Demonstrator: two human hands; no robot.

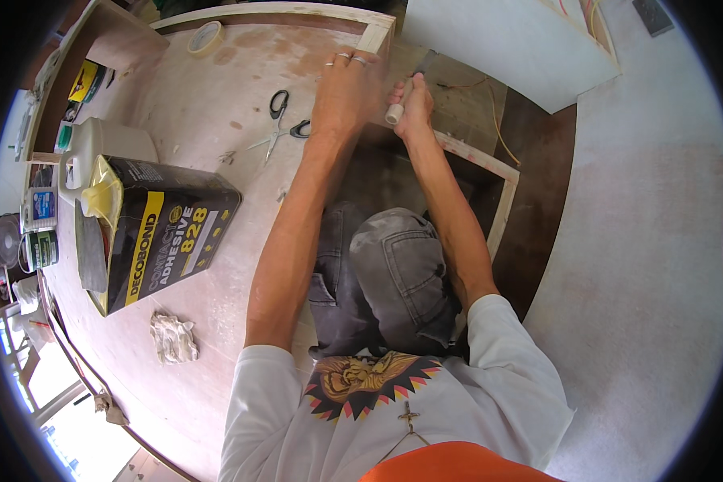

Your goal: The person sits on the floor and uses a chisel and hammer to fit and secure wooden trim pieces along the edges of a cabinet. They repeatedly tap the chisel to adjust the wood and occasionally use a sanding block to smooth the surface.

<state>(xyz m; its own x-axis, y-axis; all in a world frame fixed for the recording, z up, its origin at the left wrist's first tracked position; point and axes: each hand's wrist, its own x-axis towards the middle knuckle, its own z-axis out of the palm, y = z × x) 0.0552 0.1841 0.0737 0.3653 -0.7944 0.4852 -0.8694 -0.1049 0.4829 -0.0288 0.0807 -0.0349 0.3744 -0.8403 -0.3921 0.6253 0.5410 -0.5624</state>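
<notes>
My right hand [415, 104] is closed round the pale wooden handle of a tool [394, 114]. A narrow grey metal part sticks out beyond the fist, and its exact kind is unclear. Just left of it, my left hand [345, 92] is at the right edge of a pale work surface [217, 265], near the corner of a wooden frame [375, 38]. Rings show on its fingers; the fingertips are hidden and the thumb side is blurred. Black-handled scissors [275, 132] lie spread on the surface beside my left wrist.
A black and yellow adhesive can [165, 233] stands at left before a white jug [124, 140]. A tape roll [206, 38] and a crumpled cloth [173, 338] lie on the surface. An open frame [502, 173] lies below my right forearm; a large pale panel [643, 265] fills the right side.
</notes>
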